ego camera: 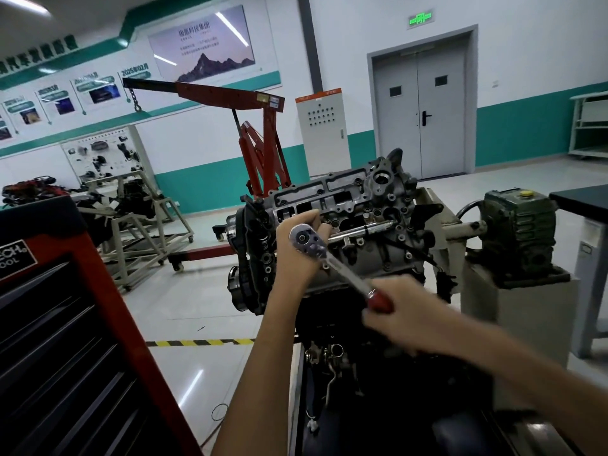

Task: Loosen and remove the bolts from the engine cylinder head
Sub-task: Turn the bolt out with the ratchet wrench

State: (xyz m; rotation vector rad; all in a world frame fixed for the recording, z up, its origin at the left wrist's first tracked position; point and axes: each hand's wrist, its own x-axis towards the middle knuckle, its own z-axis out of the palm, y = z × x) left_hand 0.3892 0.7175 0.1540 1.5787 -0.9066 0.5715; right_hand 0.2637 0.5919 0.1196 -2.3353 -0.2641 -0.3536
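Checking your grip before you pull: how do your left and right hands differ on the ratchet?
The left hand holds the ratchet at its metal head, up by the cylinder head. The right hand grips the red handle end, lower and nearer the camera. The left hand looks sharp, while the right hand is blurred. Both hands curl round the same ratchet.

Lit brightly and evenly from overhead, with a ceiling strip light (19,3) blown out at far left. Mirrored as white streaks in the glossy wall poster (200,44) and as pale sheen on the floor (194,386). Shadowed low down beneath the engine (345,205), near centre, with detail lost in black. Smeared by motion at the right hand (391,311) and forearm; sharper at the left hand (296,255) and the glinting ratchet (304,239). Bowed by wide-angle distortion toward the edges, leaning the door (424,103) and tool cabinet (65,340). Soft and cool-tinted overall.
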